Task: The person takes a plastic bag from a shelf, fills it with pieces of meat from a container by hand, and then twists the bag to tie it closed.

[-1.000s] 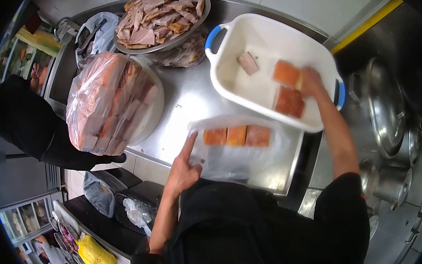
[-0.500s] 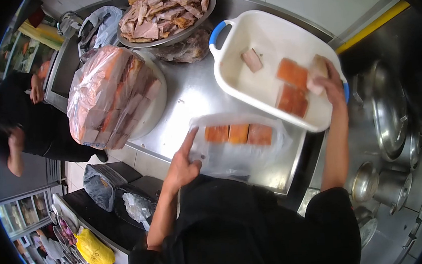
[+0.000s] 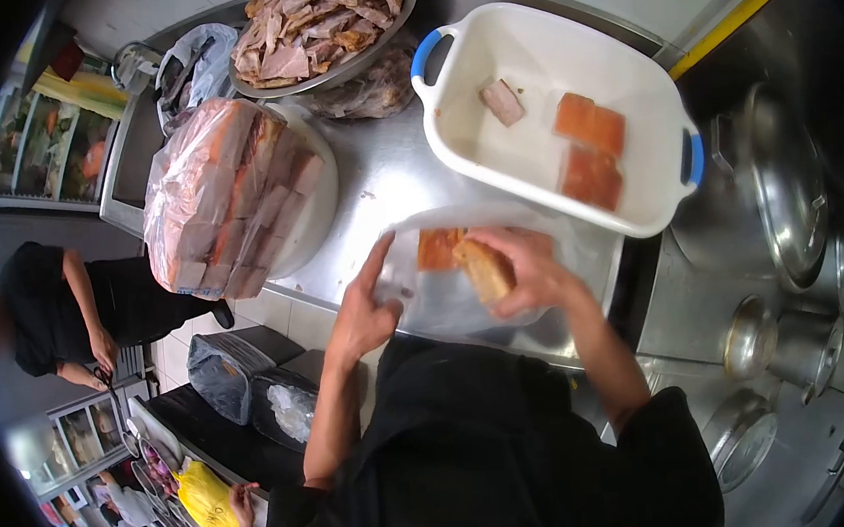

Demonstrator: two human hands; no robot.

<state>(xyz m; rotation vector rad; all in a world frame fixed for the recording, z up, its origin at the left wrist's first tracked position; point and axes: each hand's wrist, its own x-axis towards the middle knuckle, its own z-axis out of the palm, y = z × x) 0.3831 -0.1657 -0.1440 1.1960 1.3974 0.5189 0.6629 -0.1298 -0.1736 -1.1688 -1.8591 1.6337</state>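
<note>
Meat slab [image 3: 484, 269] in right hand [image 3: 528, 272] over bag [image 3: 445, 297]

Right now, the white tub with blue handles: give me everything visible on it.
The white tub looks like plastic, rectangular with rounded corners and blue grips at two opposite corners. It sits upright, turned at an angle, on the steel counter, beyond the clear bag. Inside lie two orange-skinned meat blocks and one small pale piece; the rest of its floor is bare and smeared. Neither hand touches it.
</note>
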